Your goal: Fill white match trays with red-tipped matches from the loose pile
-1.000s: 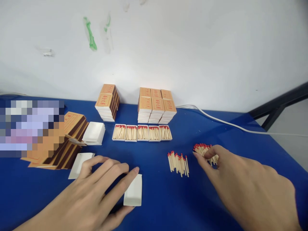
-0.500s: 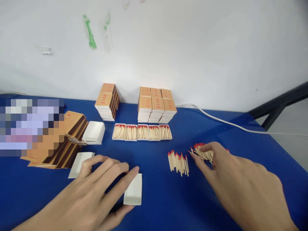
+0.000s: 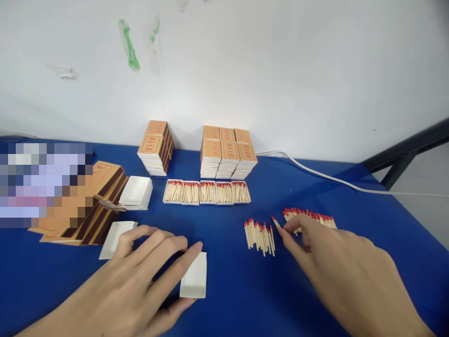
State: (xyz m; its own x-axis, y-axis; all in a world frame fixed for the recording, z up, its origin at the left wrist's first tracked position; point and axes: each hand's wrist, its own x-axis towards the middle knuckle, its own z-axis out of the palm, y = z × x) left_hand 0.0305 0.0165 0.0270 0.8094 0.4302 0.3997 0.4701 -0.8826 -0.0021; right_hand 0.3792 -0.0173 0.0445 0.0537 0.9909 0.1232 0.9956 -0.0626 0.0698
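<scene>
With thumb and forefinger, my left hand (image 3: 140, 271) grips an empty white matchbox tray (image 3: 195, 277) by its two ends, near the front of the table. My right hand (image 3: 336, 262) pinches a red-tipped match (image 3: 276, 222) between thumb and forefinger. Just left of that match lies a small group of loose matches (image 3: 258, 236). Beyond my right fingers a larger row of matches (image 3: 321, 218) is partly hidden by the hand. Another white tray (image 3: 115, 238) lies flat behind my left fingers, partly covered by them.
Five-wide or so, several match-filled trays (image 3: 207, 193) stand in a row. Behind are stacked matchboxes (image 3: 229, 152) and a second stack (image 3: 154, 147). Empty trays (image 3: 136, 191) and orange box sleeves (image 3: 108, 180) sit at left. A white cable (image 3: 326, 179) runs along the wall.
My right hand has drawn back slightly from the larger row toward the small group, with one match now clear in its pinch. My left hand and its tray have stayed put.
</scene>
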